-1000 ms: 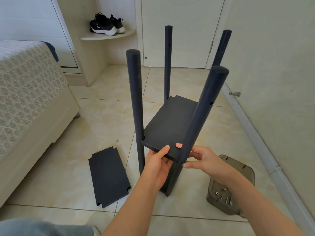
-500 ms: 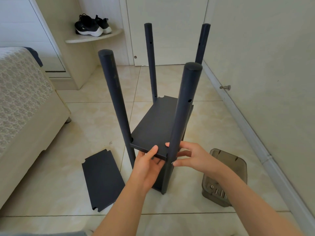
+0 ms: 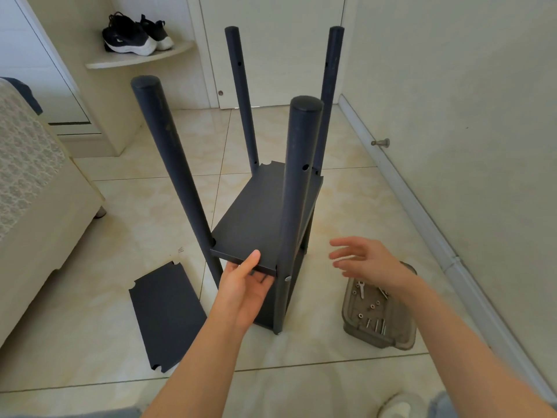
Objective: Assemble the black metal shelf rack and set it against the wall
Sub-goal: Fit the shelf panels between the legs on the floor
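The black shelf rack stands on the tiled floor with several upright round posts; the near right post [image 3: 297, 188] has a screw head low on its side. A black shelf panel [image 3: 259, 218] sits between the posts. My left hand [image 3: 247, 285] grips that panel's near edge, thumb on top and fingers under it. To the right of the near post my right hand [image 3: 364, 260] hovers free above the floor, fingers spread, holding nothing. A second loose shelf panel [image 3: 167, 315] lies flat on the floor at the left.
A translucent plastic tray [image 3: 401, 336] with screws and a small wrench sits on the floor at the right, under my right wrist. A wall [image 3: 467, 101] with a doorstop runs along the right. A bed [image 3: 33, 188] stands at the left. Shoes [image 3: 132, 34] rest on a corner shelf.
My right hand has let go of the near right post and pulled away to the right, opening. My left hand stays on the panel's front edge. The view has shifted slightly.
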Motion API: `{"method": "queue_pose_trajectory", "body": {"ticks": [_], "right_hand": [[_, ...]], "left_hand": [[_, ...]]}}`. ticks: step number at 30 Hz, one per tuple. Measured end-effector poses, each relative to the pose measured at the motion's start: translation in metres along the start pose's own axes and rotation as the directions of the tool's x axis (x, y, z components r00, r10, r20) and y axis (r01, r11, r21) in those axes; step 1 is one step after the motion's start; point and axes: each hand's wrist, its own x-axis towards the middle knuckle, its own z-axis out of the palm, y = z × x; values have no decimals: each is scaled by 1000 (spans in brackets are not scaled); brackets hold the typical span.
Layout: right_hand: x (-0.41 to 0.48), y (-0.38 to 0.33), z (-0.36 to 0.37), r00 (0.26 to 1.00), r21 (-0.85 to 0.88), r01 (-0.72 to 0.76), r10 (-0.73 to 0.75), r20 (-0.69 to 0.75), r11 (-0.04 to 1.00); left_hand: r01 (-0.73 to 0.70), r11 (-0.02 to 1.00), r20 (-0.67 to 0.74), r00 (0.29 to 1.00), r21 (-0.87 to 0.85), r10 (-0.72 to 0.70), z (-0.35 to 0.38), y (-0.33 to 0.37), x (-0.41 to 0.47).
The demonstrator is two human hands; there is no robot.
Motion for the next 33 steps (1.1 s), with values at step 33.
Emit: {"method": "queue_pose_trajectory", "body": {"ticks": [33], "right_hand": [[87, 228, 4, 885, -699, -410, 441, -150, 586]], "left_hand": [[13, 993, -71, 997, 116, -4, 9, -1, -7]]}}
